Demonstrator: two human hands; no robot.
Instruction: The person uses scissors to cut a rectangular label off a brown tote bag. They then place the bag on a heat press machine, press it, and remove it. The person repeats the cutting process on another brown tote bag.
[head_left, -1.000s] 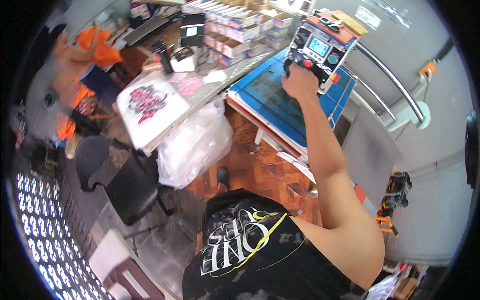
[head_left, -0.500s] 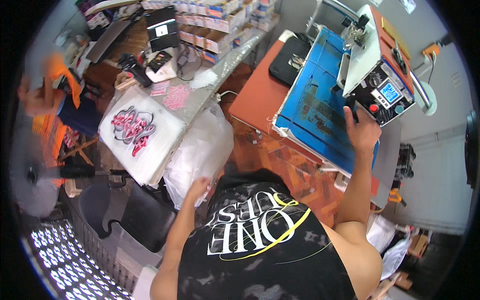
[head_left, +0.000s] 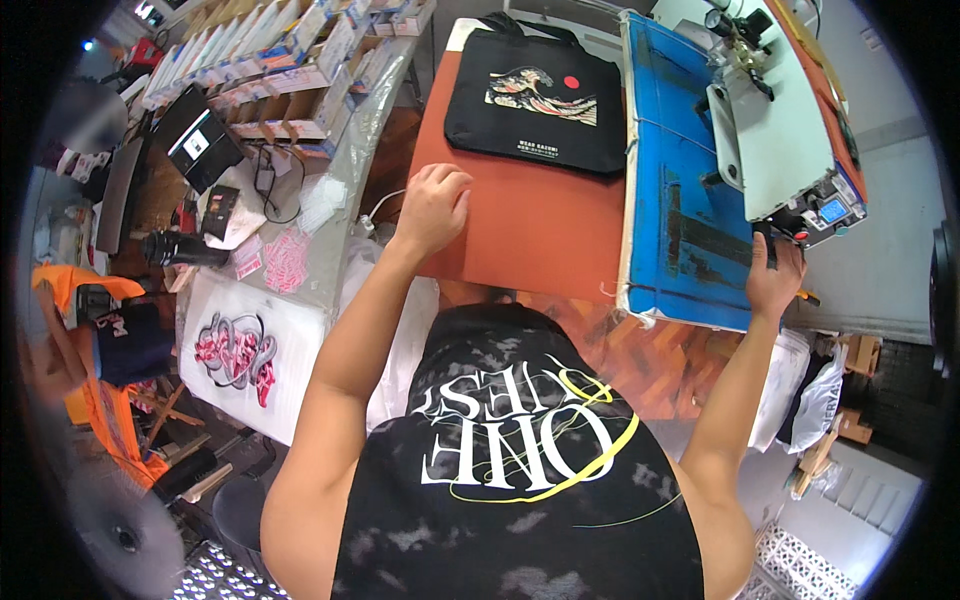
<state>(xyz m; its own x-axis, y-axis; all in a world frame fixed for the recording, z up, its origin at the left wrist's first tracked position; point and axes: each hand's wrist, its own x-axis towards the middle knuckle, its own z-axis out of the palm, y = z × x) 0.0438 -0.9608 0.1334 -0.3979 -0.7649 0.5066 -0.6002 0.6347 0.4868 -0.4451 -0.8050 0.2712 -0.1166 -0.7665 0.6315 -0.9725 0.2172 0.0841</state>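
Right hand (head_left: 778, 278) wrapped round the black handle (head_left: 768, 234) at the near end of the press (head_left: 785, 150). Left hand (head_left: 435, 208) left of the press, above the orange board (head_left: 540, 225), fingers half-curled, palm hidden; can't tell if clenched, nothing seen in it. Black tote (head_left: 530, 140), wave print up, lies flat on the board left of the press. Blue pad (head_left: 690, 190) directly beneath the press. Table (head_left: 345, 190) far left of the press, printed sheet (head_left: 240, 355) on it.

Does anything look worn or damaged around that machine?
Yes: the blue surface near the right hand has dark, uneven patches breaking its plain colour, and its white edging looks ragged at the near-left corner.
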